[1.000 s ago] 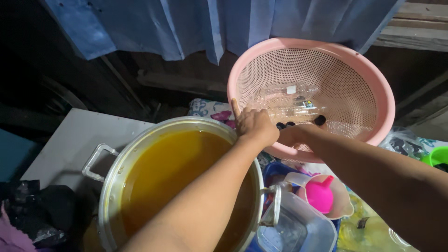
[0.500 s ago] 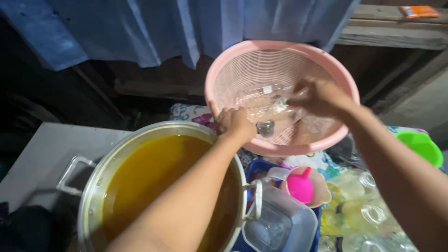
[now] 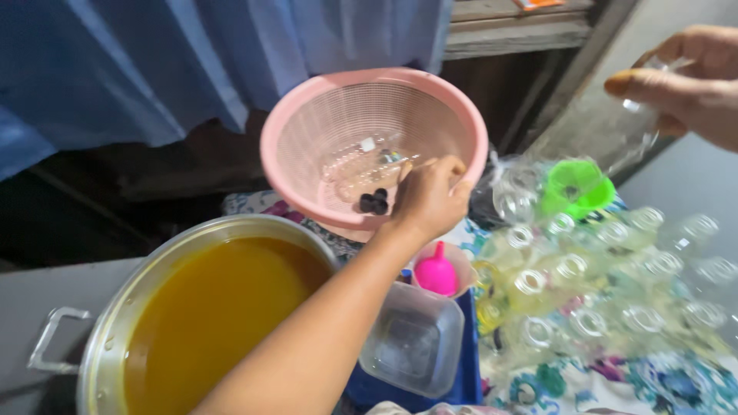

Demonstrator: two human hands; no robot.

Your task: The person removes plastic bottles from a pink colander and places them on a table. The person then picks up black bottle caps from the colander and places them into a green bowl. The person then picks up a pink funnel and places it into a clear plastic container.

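Observation:
My left hand grips the lower right rim of a pink mesh basket, which is tilted toward me. Inside the basket lie a clear plastic bottle and a few black caps. My right hand is up at the top right, closed around another clear empty bottle that it holds above the table. Just below the basket stands a big metal pot full of orange-yellow liquid.
Several empty clear bottles stand crowded on the right; one carries a green funnel. A pink funnel sits in a small bowl beside the pot. A clear plastic tub rests in front of it. Blue cloth hangs behind.
My right hand has come out of the basket with a clear bottle and swung up to the right. My left hand has stayed on the basket rim.

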